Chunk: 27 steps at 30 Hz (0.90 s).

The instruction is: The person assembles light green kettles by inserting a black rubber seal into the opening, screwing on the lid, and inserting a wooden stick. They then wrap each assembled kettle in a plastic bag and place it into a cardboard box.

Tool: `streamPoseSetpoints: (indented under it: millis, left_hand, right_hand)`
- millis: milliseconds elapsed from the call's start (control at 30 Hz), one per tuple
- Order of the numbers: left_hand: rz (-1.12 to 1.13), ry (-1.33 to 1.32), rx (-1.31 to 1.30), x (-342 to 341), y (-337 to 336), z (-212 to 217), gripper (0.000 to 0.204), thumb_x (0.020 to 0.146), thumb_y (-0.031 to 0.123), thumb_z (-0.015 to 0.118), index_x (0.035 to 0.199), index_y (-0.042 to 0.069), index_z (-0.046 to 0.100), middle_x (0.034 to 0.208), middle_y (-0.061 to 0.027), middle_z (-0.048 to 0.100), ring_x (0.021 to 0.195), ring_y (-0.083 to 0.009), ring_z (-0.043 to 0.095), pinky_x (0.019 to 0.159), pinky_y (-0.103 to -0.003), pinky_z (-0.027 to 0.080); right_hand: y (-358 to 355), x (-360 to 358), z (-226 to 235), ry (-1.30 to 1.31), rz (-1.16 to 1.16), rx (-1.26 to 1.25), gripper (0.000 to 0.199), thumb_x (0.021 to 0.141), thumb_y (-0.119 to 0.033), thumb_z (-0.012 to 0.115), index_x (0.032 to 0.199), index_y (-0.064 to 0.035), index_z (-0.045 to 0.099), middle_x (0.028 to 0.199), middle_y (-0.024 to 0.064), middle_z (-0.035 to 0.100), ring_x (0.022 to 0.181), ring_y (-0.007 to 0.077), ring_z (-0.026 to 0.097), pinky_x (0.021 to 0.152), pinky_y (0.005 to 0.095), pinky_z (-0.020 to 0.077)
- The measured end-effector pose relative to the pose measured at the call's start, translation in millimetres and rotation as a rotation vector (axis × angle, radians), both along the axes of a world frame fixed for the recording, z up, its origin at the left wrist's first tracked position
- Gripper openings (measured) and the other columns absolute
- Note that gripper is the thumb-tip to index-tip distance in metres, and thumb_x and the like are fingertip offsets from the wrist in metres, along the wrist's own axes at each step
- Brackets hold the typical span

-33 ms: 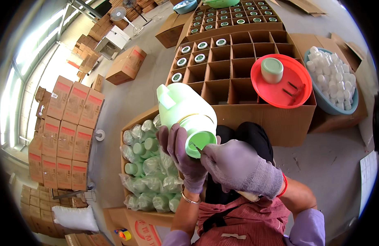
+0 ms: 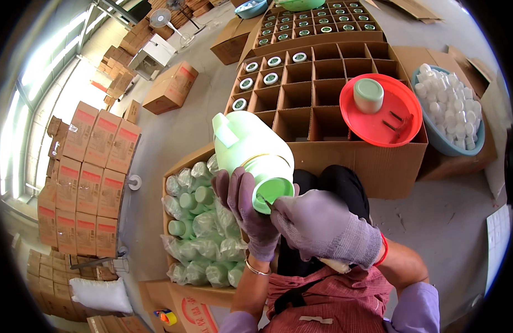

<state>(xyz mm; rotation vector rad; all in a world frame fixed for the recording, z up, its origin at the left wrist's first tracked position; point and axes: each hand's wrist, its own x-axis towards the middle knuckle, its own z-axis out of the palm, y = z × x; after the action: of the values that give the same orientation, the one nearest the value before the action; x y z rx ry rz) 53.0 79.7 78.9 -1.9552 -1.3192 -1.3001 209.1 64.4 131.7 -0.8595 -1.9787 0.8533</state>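
A pale green plastic jug-shaped body with a handle, like a thermos shell (image 2: 251, 141), lies tilted in front of me. Its open round mouth faces me. My left hand (image 2: 246, 213) wears a greyish-purple glove and is wrapped round the underside of its neck. My right hand (image 2: 323, 225), gloved alike, is closed at the right of the mouth. It pinches a thin dark tool (image 2: 264, 198) whose tip reaches inside the rim; most of the tool is hidden by the glove.
Bagged green bottles fill a carton (image 2: 192, 244) at left. Ahead, a divided carton (image 2: 356, 161) carries a red basin (image 2: 351, 125) with a green cup (image 2: 368, 95) and small dark pieces. A blue basin (image 2: 453, 145) of white caps stands right. Stacked cartons (image 2: 84, 183) stand far left.
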Motion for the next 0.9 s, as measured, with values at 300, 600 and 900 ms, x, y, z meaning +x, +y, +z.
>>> streamPoseSetpoints:
  millis: [300,600,900]
  left_hand:
    - [-0.126,-0.356,-0.198,-16,-16,15,0.095,0.068,0.03,0.091,0.144,0.002,0.04,0.14,-0.0145,0.043,0.132,-0.0369,0.043,0.111,-0.051,0.038]
    - [-0.787,-1.848,-0.35,3,-24,-16,0.064,0.1,0.045,0.049,0.149,0.003,0.039,0.15,-0.011,0.045,0.136,-0.0239,0.045,0.113,-0.046,0.037]
    - [-0.421,-1.078,-1.08,-55,-83,-67,0.049,0.104,0.035,0.052,0.135,-0.004,0.052,0.127,-0.0109,0.062,0.117,-0.0191,0.057,0.103,-0.034,0.045]
  right_hand:
    - [31,90,18,-0.193,-0.523,-0.09,0.018,0.094,-0.016,0.058,0.085,-0.0002,0.06,0.074,0.0226,0.061,0.07,0.0396,0.061,0.061,0.0473,0.0468]
    - [87,101,-24,0.14,-0.417,0.146,0.042,0.097,-0.025,0.058,0.131,0.0005,0.056,0.125,0.0182,0.061,0.102,0.0277,0.063,0.088,0.042,0.0502]
    - [13,46,-41,-0.121,-0.148,0.391,0.057,0.066,-0.055,0.08,0.096,-0.0077,0.071,0.08,0.0067,0.062,0.08,0.0293,0.062,0.076,0.0404,0.0492]
